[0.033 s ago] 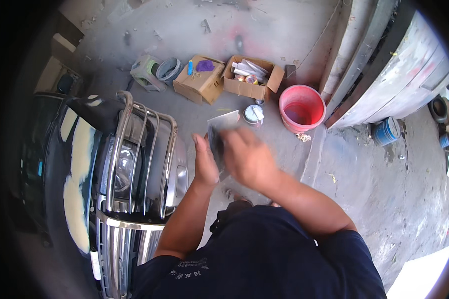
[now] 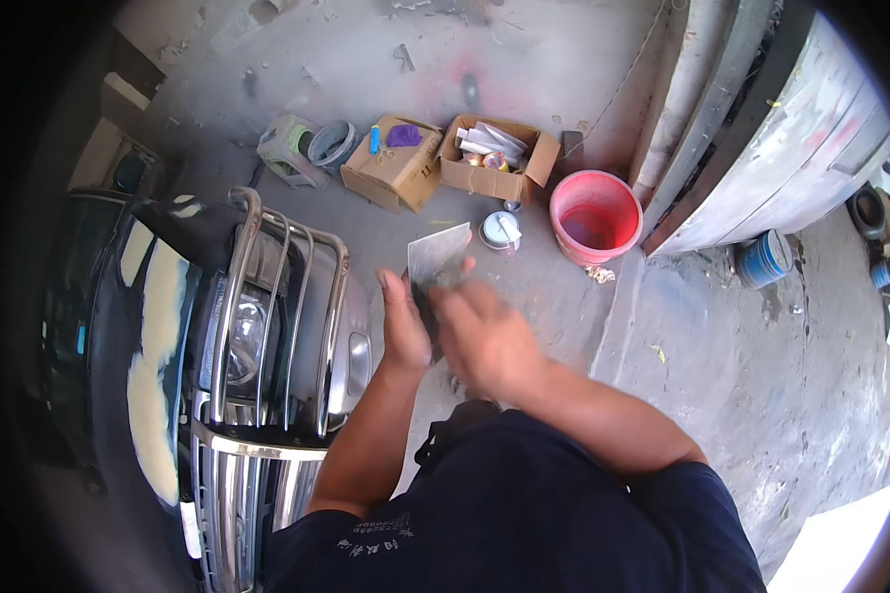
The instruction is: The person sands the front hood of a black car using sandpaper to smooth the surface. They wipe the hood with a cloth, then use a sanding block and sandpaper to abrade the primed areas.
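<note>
A flat grey rectangular plate point(image 2: 439, 253) is held up in front of my body. My left hand point(image 2: 405, 324) is closed round it from the left and below, thumb pointing up along its edge, with a fingertip showing past the right edge. Over the plate's lower part is my right hand point(image 2: 487, 341), blurred by motion. Its fingers are curled in toward the plate, and whatever they hold is hidden. Beyond the plate, on the floor, stands a small round tin point(image 2: 499, 230) with something white lying on top.
To my left is a dark vehicle with a chrome guard point(image 2: 341, 287) and cream patches point(image 2: 153, 336) on its body. Along the wall are a grey bucket point(image 2: 333, 144), a closed carton point(image 2: 391, 168), an open carton point(image 2: 485, 182) and a red tub point(image 2: 570, 242). A blue drum point(image 2: 764, 261) stands at right.
My right hand has shifted slightly down and left over the plate, uncovering more of its upper part. My left hand still holds the plate in nearly the same place.
</note>
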A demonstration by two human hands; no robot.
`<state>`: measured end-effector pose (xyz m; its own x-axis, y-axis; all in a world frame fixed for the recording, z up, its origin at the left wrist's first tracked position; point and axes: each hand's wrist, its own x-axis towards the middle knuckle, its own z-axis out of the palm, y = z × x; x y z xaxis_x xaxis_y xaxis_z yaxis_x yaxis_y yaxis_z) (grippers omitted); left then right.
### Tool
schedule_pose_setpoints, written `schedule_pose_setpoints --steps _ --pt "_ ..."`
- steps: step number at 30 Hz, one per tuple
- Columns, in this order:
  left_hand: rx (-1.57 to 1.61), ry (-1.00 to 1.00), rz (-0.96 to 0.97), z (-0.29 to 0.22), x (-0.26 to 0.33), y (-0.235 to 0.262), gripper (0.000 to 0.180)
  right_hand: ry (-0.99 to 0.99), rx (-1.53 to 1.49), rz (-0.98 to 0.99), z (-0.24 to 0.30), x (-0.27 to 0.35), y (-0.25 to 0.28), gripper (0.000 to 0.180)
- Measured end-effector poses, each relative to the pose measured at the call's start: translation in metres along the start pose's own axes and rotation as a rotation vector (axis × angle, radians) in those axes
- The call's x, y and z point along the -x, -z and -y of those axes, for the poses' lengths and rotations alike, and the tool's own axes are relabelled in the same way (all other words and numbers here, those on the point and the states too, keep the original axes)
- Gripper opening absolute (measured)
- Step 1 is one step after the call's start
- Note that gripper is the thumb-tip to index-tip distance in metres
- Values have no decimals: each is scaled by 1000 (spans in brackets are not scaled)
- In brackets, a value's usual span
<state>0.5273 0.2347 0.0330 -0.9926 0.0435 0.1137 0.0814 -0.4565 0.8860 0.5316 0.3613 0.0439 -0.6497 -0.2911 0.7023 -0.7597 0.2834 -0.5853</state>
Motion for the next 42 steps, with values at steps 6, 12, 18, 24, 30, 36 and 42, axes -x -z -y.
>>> schedule_pose_setpoints --steps 6,12,18,24,30,36,42 --pt "-107 22 26 19 12 -31 91 -93 72 -47 -8 6 38 30" --pt "-21 114 83 29 12 -35 93 -174 33 -119 -4 19 47 27" --pt "-79 42 242 24 4 -40 83 -181 45 -149 14 32 47 26" --pt "-255 -34 155 14 9 -49 72 -229 5 -176 12 19 45 24" --pt "-482 -138 182 12 11 -49 63 -413 -15 -215 -16 -12 55 20" --pt "-358 -59 158 18 7 -37 65 -238 -67 -202 -4 12 41 19" --pt "-320 -47 149 19 -2 -35 54 -264 -122 -168 -7 10 35 27"
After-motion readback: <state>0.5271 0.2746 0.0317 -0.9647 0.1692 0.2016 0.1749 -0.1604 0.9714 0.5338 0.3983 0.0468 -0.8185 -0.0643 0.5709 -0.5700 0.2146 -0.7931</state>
